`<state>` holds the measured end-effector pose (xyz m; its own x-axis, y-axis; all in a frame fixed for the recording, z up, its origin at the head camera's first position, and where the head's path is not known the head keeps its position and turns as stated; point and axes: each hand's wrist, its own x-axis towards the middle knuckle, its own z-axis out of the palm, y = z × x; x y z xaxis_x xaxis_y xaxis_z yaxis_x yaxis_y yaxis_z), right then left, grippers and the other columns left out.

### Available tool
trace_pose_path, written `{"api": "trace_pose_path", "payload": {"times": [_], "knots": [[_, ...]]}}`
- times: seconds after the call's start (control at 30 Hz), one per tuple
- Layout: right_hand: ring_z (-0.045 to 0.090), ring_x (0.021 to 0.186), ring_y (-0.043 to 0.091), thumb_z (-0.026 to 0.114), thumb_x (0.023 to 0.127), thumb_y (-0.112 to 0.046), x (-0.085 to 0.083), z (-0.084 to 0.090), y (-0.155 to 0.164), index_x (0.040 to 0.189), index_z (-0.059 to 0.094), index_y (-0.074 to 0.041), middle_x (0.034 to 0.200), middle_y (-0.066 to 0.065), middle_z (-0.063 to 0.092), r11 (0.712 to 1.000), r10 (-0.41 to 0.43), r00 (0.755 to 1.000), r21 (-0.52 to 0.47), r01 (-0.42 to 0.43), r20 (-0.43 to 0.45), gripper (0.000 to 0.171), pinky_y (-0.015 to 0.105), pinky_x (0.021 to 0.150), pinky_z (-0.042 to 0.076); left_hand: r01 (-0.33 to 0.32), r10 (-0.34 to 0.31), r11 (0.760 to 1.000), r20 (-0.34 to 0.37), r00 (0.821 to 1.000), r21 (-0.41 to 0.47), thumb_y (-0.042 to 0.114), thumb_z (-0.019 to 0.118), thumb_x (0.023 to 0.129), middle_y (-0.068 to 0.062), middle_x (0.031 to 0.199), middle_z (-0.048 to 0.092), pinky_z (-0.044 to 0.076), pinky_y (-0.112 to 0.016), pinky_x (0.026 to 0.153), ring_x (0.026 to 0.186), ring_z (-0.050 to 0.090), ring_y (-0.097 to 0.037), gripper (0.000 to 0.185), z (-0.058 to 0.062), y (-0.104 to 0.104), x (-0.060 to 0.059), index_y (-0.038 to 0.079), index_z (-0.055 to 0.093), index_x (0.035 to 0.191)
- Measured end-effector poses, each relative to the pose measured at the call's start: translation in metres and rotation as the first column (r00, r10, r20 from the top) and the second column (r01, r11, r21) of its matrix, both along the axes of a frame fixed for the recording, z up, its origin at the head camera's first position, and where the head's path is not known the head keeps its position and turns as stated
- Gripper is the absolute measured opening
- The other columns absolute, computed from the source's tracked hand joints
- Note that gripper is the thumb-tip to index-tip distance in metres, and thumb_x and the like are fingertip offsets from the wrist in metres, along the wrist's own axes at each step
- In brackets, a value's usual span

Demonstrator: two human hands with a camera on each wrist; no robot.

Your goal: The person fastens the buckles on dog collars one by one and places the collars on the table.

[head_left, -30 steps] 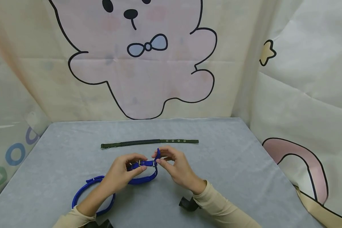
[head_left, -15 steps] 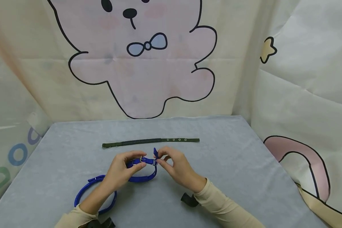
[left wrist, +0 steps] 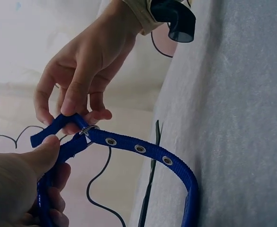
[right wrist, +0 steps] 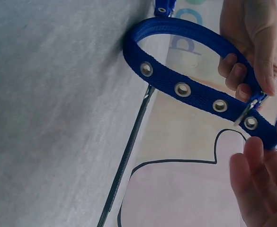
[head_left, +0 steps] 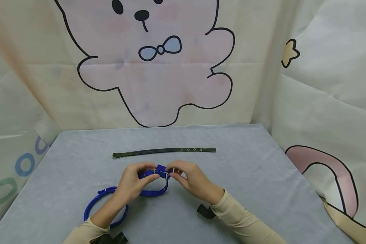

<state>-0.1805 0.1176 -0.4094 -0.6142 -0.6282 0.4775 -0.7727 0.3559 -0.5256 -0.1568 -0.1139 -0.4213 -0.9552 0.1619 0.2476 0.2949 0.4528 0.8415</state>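
A blue collar [head_left: 154, 193] with metal eyelets [right wrist: 182, 89] is held in a loop just above the table by both hands. My left hand [head_left: 131, 178] pinches it beside the buckle [right wrist: 247, 111], thumb on the near side. The fingertips of my right hand [head_left: 193, 178] pinch the strap close to its free end [left wrist: 46, 132], which has passed through the metal loop and is bent back to the left. A second blue collar [head_left: 88, 208] lies looped on the table, partly hidden by my left forearm.
A dark green collar [head_left: 154, 151] with eyelets lies stretched out behind the hands on the grey table cover [head_left: 247, 176]. Printed curtains [head_left: 158, 84] stand along the back and sides. Black wrist devices [head_left: 205, 211] sit at both wrists.
The strap's free end stood upright in the right fingers; now it is folded over leftward toward the buckle. Both hands stay close together, the left still gripping by the buckle.
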Motion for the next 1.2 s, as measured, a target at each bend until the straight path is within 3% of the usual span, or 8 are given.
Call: {"api": "trace_pose_path", "payload": {"times": [0.2,0.4,0.57,0.73,0.9,1.0,1.2], "knots": [[0.068,0.093,0.009,0.063,0.098,-0.003,-0.0010,-0.0024,0.0002,0.113,0.070,-0.009,0.108,0.004,0.074,0.998,0.058,0.997,-0.020,-0.057,0.048,0.018,0.020,0.079,0.056,0.006,-0.004,0.999,-0.037,0.999,0.037,0.013,0.081,0.085,-0.006,0.095,0.078,0.054,-0.022,0.066,0.076,0.066,-0.007,0.020,-0.0039,0.0021,0.0031,0.009,0.077,0.104],[0.070,0.099,0.012,0.062,0.099,-0.005,-0.0006,-0.0034,-0.0020,0.116,0.070,-0.008,0.112,0.006,0.074,0.996,0.086,0.994,-0.021,-0.085,0.065,0.018,0.021,0.083,0.057,0.048,-0.048,0.999,-0.113,0.992,0.000,0.015,0.079,0.087,-0.005,0.104,0.077,0.057,-0.023,0.073,0.086,0.069,-0.007,0.025,-0.0029,0.0025,0.0061,0.010,0.078,0.111],[0.071,0.103,0.016,0.061,0.101,-0.010,0.0002,-0.0027,-0.0038,0.122,0.064,-0.010,0.118,0.007,0.071,0.998,0.060,0.986,-0.007,-0.060,0.155,0.021,0.023,0.085,0.058,0.084,-0.085,0.996,-0.087,0.993,-0.018,0.012,0.075,0.091,-0.002,0.107,0.075,0.056,-0.023,0.075,0.089,0.066,-0.004,0.031,0.0007,-0.0003,0.0073,0.012,0.074,0.122],[0.073,0.101,0.022,0.063,0.100,-0.010,0.0032,-0.0051,-0.0018,0.121,0.061,-0.010,0.115,0.008,0.070,1.000,0.012,0.973,-0.030,-0.006,0.232,0.021,0.028,0.085,0.059,0.071,-0.070,0.997,-0.038,0.997,0.011,0.016,0.072,0.094,0.000,0.096,0.075,0.051,-0.023,0.062,0.070,0.058,-0.003,0.024,0.0027,0.0009,0.0074,0.013,0.075,0.118],[0.072,0.100,0.021,0.065,0.099,-0.011,0.0068,-0.0068,-0.0007,0.119,0.062,-0.011,0.112,0.007,0.071,0.998,0.005,0.973,-0.058,0.008,0.230,0.020,0.029,0.084,0.059,0.037,-0.037,0.997,-0.009,0.999,0.063,0.017,0.073,0.093,-0.002,0.096,0.077,0.053,-0.023,0.064,0.073,0.062,-0.003,0.015,0.0021,0.0050,0.0070,0.012,0.077,0.107],[0.072,0.100,0.020,0.065,0.099,-0.012,0.0077,-0.0070,-0.0025,0.119,0.063,-0.010,0.112,0.007,0.072,0.998,0.012,0.975,-0.070,0.004,0.221,0.021,0.028,0.082,0.059,0.032,-0.031,0.998,-0.029,0.999,0.061,0.017,0.073,0.093,-0.003,0.096,0.077,0.054,-0.023,0.066,0.077,0.063,-0.003,0.013,0.0024,0.0062,0.0074,0.011,0.076,0.104],[0.072,0.094,0.018,0.069,0.096,-0.012,0.0072,-0.0089,-0.0055,0.119,0.064,-0.010,0.110,0.009,0.074,0.996,0.005,0.975,-0.091,0.016,0.221,0.024,0.024,0.078,0.059,0.072,-0.071,0.997,-0.049,0.996,0.028,0.018,0.074,0.093,-0.002,0.092,0.075,0.053,-0.022,0.066,0.076,0.061,-0.003,0.013,0.0051,0.0068,0.0086,0.010,0.075,0.104]]}}
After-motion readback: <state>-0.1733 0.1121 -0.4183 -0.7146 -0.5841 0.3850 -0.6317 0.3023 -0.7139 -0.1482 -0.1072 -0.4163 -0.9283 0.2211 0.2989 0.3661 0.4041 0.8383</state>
